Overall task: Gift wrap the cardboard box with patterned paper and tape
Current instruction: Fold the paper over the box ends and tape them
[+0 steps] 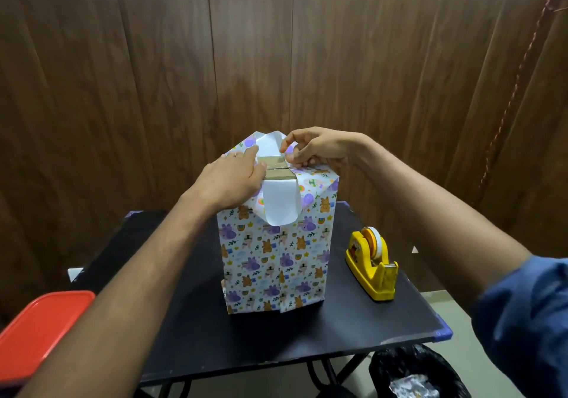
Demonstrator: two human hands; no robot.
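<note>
Left hand [229, 182] flat, right fingers [290, 144] pinching paper [273, 262]; tape dispenser [373, 267] beside box [278, 171].

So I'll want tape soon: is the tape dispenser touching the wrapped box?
Apart. The head view shows bare black table between the yellow tape dispenser and the wrapped box; both hands are up at the box's top.

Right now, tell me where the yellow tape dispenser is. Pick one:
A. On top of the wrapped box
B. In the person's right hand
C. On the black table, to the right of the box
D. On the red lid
C: the yellow tape dispenser stands on the black table to the right of the wrapped box, while both hands work the paper at the box's top.
</note>
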